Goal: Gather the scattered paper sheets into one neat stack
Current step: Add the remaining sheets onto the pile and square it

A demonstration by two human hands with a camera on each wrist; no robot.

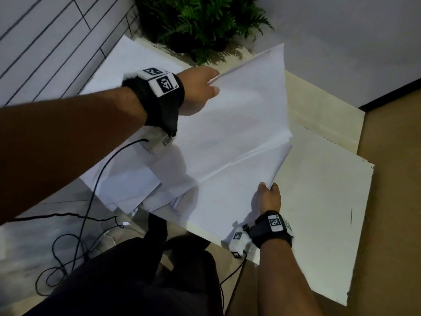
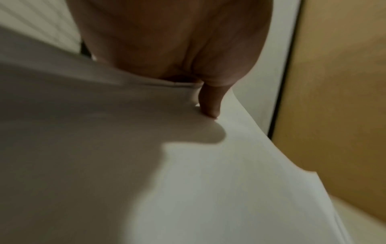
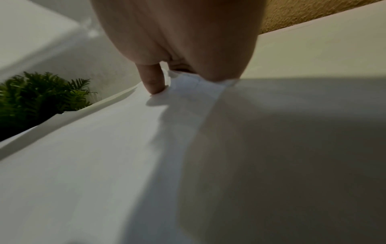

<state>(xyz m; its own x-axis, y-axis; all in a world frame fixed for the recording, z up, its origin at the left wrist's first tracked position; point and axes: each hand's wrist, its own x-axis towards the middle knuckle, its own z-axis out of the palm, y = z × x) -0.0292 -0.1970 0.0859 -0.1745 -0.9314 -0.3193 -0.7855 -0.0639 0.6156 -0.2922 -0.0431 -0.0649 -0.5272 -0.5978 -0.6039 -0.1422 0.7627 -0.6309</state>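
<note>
Your left hand [image 1: 200,90] and right hand [image 1: 267,199] each pinch the paper sheets [image 1: 237,133], grip clamped at opposite edges, above the counter [image 1: 319,201].

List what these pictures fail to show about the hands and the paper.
- Left hand fingers: head view, hidden under the held sheets; only the thumb shows on top.
- Right hand grip: head view, fingertips tucked behind the paper edge.
- Sheet count: both wrist views, blurred and shadowed.
- Loose sheets beneath: partly covered by the left forearm.
</note>
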